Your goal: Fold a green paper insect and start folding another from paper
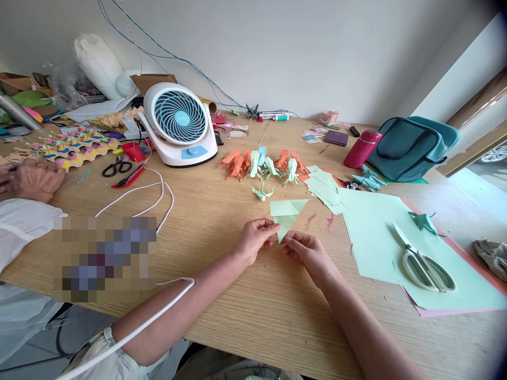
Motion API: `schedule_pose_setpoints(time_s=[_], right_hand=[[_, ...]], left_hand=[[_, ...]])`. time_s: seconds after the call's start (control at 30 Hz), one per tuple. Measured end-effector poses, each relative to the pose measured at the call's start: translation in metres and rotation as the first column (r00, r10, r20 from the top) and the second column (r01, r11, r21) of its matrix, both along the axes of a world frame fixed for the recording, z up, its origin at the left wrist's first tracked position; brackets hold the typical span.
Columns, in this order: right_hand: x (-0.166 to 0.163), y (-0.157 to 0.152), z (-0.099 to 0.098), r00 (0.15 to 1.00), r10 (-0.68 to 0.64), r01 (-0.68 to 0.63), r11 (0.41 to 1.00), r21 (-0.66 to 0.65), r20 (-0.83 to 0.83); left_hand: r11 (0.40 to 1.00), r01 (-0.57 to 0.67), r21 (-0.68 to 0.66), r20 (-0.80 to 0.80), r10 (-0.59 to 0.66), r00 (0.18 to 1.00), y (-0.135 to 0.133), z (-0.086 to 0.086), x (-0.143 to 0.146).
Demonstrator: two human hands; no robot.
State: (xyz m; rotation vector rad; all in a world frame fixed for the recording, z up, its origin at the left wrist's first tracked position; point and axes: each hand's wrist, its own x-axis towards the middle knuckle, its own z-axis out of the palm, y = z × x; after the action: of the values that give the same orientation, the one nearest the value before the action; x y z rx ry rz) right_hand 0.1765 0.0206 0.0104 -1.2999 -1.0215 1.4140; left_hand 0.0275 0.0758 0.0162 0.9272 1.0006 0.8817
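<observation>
A folded pale green paper (285,214) lies on the wooden table (222,295), pointing down toward me. My left hand (255,240) pinches its lower left edge. From the right, my right hand (307,252) pinches the lower tip of the same paper. Both hands rest on the table with fingers closed on the paper. Behind it stands a row of folded orange and green paper cranes (263,164), with one small green crane (262,192) lying nearer.
Large green sheets (376,237) with white scissors (423,261) lie at right, cut green squares (325,187) beside them. Farther back: a white fan (180,124), a red bottle (362,149), a teal bag (414,148). Another person's hand (34,179) rests at left; black scissors (116,168) nearby.
</observation>
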Motion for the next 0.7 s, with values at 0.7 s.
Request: schedule_pose_setpoints(time_s=[0.7], right_hand=[[-0.003,-0.0006,0.0064,0.995,0.069,-0.068,0.998,-0.01,0.075]], left_hand=[[0.998,-0.044,-0.05,0.06,0.047,0.997,-0.0031,0.003,0.0019]])
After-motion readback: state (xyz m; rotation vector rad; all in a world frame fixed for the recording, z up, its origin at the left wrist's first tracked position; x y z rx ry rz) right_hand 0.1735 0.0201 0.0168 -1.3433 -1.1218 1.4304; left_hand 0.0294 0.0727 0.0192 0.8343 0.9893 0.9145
